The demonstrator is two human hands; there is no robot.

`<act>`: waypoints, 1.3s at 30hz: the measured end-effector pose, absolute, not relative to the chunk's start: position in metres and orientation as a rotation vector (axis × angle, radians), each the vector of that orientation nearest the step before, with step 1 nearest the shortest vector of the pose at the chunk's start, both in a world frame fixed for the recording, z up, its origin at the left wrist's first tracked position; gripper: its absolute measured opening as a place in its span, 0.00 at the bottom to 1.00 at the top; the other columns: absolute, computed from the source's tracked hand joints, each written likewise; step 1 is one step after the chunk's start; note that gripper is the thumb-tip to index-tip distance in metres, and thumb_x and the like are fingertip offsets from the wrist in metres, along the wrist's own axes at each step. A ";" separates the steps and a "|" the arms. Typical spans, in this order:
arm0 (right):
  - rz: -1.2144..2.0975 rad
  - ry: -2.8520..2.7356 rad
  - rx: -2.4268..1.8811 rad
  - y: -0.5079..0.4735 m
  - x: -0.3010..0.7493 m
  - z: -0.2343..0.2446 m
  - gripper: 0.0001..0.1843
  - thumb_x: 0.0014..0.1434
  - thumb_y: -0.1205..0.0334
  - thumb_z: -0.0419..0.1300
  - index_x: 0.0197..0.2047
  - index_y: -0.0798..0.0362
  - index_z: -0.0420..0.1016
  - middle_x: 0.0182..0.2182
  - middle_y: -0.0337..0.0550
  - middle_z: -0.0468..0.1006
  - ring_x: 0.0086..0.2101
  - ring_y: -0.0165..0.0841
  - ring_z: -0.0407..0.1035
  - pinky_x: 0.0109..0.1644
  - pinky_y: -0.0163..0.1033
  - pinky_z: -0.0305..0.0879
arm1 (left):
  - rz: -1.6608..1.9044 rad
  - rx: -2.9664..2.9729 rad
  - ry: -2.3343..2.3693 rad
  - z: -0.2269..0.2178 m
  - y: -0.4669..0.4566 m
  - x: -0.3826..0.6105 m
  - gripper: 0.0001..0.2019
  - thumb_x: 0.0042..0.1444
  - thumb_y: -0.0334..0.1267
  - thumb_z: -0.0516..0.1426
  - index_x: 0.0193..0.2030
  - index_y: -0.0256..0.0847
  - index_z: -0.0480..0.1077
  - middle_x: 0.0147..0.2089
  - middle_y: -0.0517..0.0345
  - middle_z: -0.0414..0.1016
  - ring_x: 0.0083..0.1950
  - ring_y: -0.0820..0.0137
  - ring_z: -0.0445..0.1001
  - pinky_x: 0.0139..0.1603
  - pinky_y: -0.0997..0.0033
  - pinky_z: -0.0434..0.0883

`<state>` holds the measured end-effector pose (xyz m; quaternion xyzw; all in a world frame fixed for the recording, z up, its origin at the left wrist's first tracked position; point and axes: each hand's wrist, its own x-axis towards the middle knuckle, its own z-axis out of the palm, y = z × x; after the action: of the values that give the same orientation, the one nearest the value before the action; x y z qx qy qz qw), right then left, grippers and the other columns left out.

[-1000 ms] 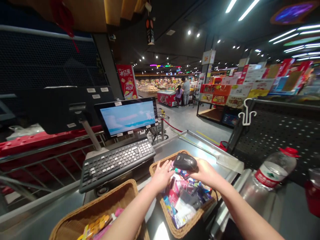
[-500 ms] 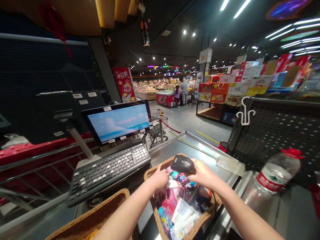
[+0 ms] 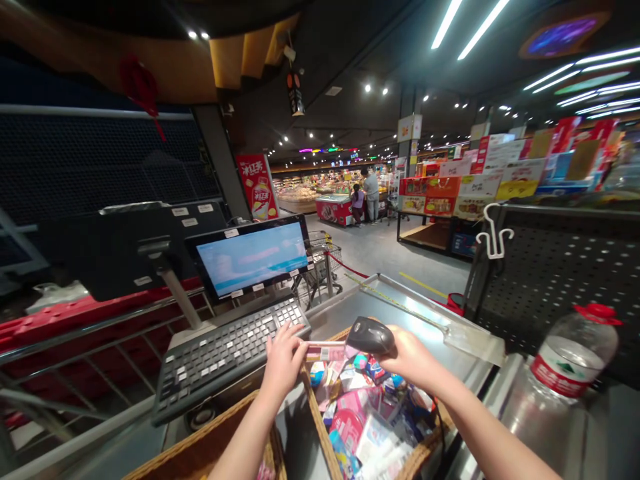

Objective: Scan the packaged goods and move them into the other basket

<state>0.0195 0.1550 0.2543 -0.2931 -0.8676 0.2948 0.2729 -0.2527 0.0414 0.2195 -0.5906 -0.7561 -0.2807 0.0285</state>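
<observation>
My left hand (image 3: 283, 363) is shut on a flat pink-and-white package (image 3: 325, 351), holding it just above the left rim of a wicker basket (image 3: 316, 407) and close to the keyboard. My right hand (image 3: 413, 358) grips a black handheld barcode scanner (image 3: 370, 337) over the far side of that basket. The basket is packed with small, colourful packaged goods (image 3: 370, 420), mostly in pink, blue and white. A second wicker basket (image 3: 215, 430) sits lower left, its contents mostly hidden by my left forearm.
A black keyboard (image 3: 230, 353) and a lit monitor (image 3: 250, 259) stand left of the steel counter (image 3: 395, 300). A water bottle with a red cap (image 3: 575, 353) stands at right by a black pegboard panel (image 3: 560, 293). Beyond are a shopping cart (image 3: 320, 267), two people and store displays.
My left hand has come up out of the basket and moved left, now holding the flat package. The scanner stays in my right hand, and the view has shifted slightly.
</observation>
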 end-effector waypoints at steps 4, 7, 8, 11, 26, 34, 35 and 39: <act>0.768 -2.308 -0.741 0.148 0.010 0.259 0.15 0.44 0.71 0.59 0.37 0.54 0.75 0.39 0.46 0.79 0.40 0.41 0.72 0.45 0.41 0.67 | -1.054 -1.635 -2.315 0.226 0.030 -0.255 0.18 0.64 0.45 0.47 0.28 0.43 0.72 0.61 0.52 0.70 0.69 0.51 0.55 0.62 0.29 0.51; 0.727 -2.286 -0.750 0.144 0.005 0.261 0.17 0.44 0.70 0.59 0.40 0.55 0.75 0.41 0.48 0.78 0.42 0.42 0.72 0.47 0.43 0.67 | -1.084 -1.543 -2.255 0.235 0.021 -0.255 0.18 0.64 0.45 0.46 0.28 0.42 0.71 0.63 0.51 0.68 0.70 0.52 0.53 0.63 0.31 0.51; 0.712 -2.274 -0.747 0.142 0.004 0.262 0.19 0.44 0.70 0.59 0.42 0.55 0.75 0.42 0.49 0.78 0.44 0.43 0.72 0.49 0.44 0.67 | -1.072 -1.522 -2.239 0.238 0.019 -0.255 0.18 0.64 0.45 0.46 0.29 0.42 0.70 0.65 0.51 0.66 0.71 0.52 0.51 0.64 0.31 0.50; 0.669 -2.259 -0.677 0.135 0.000 0.267 0.25 0.43 0.70 0.59 0.49 0.55 0.73 0.48 0.51 0.76 0.49 0.45 0.69 0.55 0.47 0.64 | -1.043 -1.471 -2.208 0.245 0.012 -0.255 0.18 0.65 0.44 0.45 0.30 0.42 0.71 0.68 0.52 0.61 0.73 0.53 0.46 0.63 0.28 0.48; 0.665 -2.333 -0.463 0.089 -0.023 0.292 0.22 0.43 0.74 0.56 0.44 0.54 0.75 0.44 0.49 0.77 0.49 0.43 0.68 0.56 0.47 0.64 | -1.262 -1.237 -2.163 0.261 -0.005 -0.274 0.18 0.63 0.45 0.46 0.28 0.42 0.70 0.65 0.50 0.65 0.72 0.53 0.50 0.65 0.32 0.49; 0.726 -2.318 -0.414 0.082 -0.026 0.293 0.25 0.42 0.74 0.56 0.46 0.54 0.74 0.46 0.49 0.77 0.49 0.44 0.69 0.56 0.48 0.64 | -1.293 -1.219 -2.145 0.260 -0.019 -0.278 0.18 0.63 0.46 0.46 0.27 0.42 0.69 0.65 0.50 0.65 0.71 0.54 0.51 0.65 0.33 0.49; 0.726 -2.315 -0.413 0.081 -0.027 0.293 0.25 0.42 0.74 0.56 0.46 0.54 0.74 0.46 0.49 0.77 0.49 0.44 0.69 0.56 0.48 0.64 | -1.296 -1.219 -2.141 0.260 -0.021 -0.279 0.19 0.63 0.46 0.46 0.26 0.42 0.68 0.65 0.50 0.65 0.71 0.54 0.52 0.65 0.34 0.49; 0.719 -2.327 -0.405 0.079 -0.030 0.292 0.22 0.43 0.73 0.56 0.44 0.54 0.74 0.45 0.48 0.77 0.49 0.43 0.69 0.56 0.47 0.63 | -1.308 -1.200 -2.149 0.259 -0.028 -0.282 0.19 0.63 0.46 0.46 0.26 0.42 0.68 0.65 0.50 0.65 0.71 0.53 0.52 0.65 0.34 0.48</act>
<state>-0.0295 0.0791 0.2916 -0.1548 -0.8896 0.2750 0.3302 -0.2818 -0.0281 0.2595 -0.4239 -0.7589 -0.4620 0.1762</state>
